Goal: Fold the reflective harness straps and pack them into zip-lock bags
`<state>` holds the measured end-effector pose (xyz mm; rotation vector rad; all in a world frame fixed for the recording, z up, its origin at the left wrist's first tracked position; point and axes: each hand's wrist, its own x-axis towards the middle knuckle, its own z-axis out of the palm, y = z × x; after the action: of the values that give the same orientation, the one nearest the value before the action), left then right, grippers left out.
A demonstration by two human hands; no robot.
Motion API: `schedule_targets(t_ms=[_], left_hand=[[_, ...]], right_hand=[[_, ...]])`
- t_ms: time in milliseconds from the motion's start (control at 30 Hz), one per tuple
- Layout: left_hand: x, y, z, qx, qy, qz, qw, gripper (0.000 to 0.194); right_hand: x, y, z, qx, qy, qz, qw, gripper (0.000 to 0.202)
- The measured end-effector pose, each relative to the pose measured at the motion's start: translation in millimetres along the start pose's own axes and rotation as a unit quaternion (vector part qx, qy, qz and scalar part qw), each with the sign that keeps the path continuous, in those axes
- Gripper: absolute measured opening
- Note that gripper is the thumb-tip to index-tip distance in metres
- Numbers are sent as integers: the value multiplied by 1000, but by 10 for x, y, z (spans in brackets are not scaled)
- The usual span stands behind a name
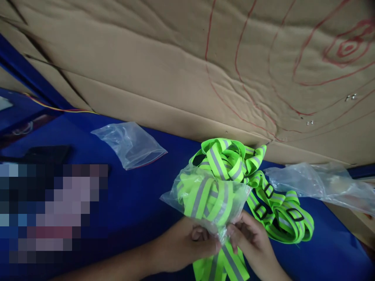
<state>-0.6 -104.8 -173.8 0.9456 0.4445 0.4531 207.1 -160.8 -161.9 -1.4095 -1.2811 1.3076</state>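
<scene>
In the head view, a clear plastic bag (175, 191) holds a coiled neon green reflective strap (202, 197) with grey stripes. My left hand (187, 244) pinches the bag's gathered edge from the left. On the right side of the same edge, my right hand (252, 238) is closed with thumb and fingers on the plastic. Green strap lengths (219, 265) show below my hands; whether they join the bagged coil cannot be made out. Behind the bag lies a loose heap of green straps (222, 154), and to the right another bundle (293, 222) with black buckles.
A flat clear zip bag (129, 144) lies on the blue table surface (131, 207). More clear plastic (319, 183) sits at the right. A cardboard panel (146, 70) with red drawn lines stands behind. A dark object (47, 154) and a pixelated patch are at left.
</scene>
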Motion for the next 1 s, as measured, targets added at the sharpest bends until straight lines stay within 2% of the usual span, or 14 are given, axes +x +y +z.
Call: schedule_targets(t_ms=[133,233,333,500,767,1000], left_hand=[[-7,-2,-10,-4,19,-4,1000,35],[-42,48,21,-3,41,-26,999,31],[-57,115,48,-13,51,-19,998,30],[-42,180,66,14,62,-19,998,15],[0,204,53,33,46,6,998,7],[-7,204,49,53,48,-1,997,7]], right_hand=[[41,-123,-20,-28,-23,-18,999,23],[26,-192,-30,-56,-64,-16,996,19],[-10,-209,-24,-64,-92,-12,994,14],[-32,-225,-12,-45,-84,-22,995,7],[17,-233,49,-5,-56,-3,998,6],[19,-231,45,51,-68,10,996,7]])
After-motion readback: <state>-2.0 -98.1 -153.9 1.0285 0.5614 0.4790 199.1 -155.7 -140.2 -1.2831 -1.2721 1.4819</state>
